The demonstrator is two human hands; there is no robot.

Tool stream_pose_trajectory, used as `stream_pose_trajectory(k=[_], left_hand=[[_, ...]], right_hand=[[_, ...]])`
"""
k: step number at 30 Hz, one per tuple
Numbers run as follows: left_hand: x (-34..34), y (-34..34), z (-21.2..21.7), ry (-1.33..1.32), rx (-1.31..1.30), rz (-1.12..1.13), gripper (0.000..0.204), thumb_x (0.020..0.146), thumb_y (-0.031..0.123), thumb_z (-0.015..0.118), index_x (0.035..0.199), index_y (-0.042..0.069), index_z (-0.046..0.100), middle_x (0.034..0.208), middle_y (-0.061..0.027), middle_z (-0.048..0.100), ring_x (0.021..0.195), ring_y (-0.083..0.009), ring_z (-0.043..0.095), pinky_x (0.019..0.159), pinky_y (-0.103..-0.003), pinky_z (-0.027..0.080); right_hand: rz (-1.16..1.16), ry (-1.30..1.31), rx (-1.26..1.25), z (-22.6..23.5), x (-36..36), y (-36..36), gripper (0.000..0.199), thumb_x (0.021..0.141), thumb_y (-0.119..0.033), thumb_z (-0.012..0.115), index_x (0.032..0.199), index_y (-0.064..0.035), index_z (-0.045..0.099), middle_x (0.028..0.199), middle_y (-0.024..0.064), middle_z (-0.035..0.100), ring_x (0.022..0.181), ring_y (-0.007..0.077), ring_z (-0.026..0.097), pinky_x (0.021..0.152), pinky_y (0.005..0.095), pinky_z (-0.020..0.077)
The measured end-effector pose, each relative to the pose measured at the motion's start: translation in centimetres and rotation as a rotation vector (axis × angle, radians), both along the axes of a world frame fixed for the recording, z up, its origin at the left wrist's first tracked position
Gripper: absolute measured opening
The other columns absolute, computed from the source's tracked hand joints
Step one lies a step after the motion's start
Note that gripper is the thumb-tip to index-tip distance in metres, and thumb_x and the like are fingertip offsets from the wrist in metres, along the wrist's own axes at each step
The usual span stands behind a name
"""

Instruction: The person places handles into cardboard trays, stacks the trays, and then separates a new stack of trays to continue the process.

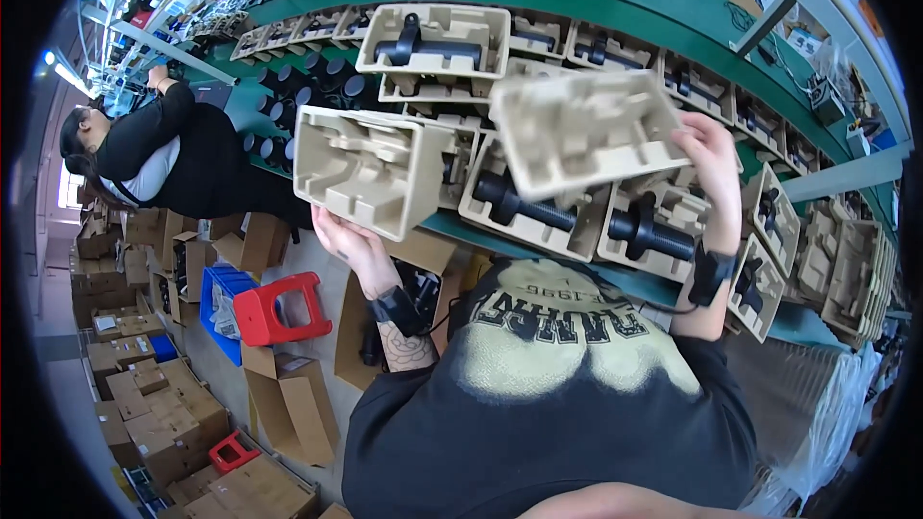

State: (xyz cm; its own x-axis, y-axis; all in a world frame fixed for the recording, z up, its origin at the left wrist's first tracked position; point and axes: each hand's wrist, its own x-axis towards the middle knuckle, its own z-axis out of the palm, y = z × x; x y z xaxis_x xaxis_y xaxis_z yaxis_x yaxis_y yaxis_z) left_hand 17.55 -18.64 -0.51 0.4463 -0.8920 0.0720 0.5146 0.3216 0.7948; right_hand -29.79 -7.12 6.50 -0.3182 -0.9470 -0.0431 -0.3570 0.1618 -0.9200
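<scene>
We are holding one moulded pulp tray (370, 168) from beneath with the left hand (348, 238), fingers wrapped on its lower edge. The right hand (711, 159) is gripping a second pulp tray (586, 130), tilted, above the green workbench (596, 0). Filled trays with black cylindrical parts (524, 202) are lying just below. A red stool (279, 308) is standing on the floor.

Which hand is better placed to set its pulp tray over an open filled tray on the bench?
Probably the right hand: its pulp tray hangs directly above the open filled trays. The left hand is off the bench edge.
</scene>
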Motion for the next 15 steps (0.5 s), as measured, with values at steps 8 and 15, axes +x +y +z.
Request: stream_pose_trajectory(k=[8,15], left_hand=[[-5.6,-0.1,-1.2,-0.098,0.047,0.109,0.036,0.101,0.018,0.046,0.130,0.001,0.036,0.120,-0.0171,0.056,0.109,-0.0242,0.060,0.092,-0.035,0.052],[-7.2,0.1,0.5,-0.086,0.099,0.112,0.031,0.101,0.020,0.046,0.124,0.001,0.039,0.117,-0.0153,0.055,0.106,-0.0224,0.059,0.092,-0.035,0.052]], right_hand=[[-0.351,-0.243,-0.257,-3.0,3.2,-1.8,0.027,0.088,-0.005,0.056,0.115,0.0001,0.050,0.083,0.0065,0.067,0.062,0.0096,0.062,0.050,0.0195,0.0473],[-0.259,-0.238,-0.089,-1.9,3.0,-3.6,0.043,0.089,-0.008,0.059,0.128,0.0032,0.047,0.076,0.0051,0.062,0.048,0.0082,0.055,0.042,0.0213,0.0454]])
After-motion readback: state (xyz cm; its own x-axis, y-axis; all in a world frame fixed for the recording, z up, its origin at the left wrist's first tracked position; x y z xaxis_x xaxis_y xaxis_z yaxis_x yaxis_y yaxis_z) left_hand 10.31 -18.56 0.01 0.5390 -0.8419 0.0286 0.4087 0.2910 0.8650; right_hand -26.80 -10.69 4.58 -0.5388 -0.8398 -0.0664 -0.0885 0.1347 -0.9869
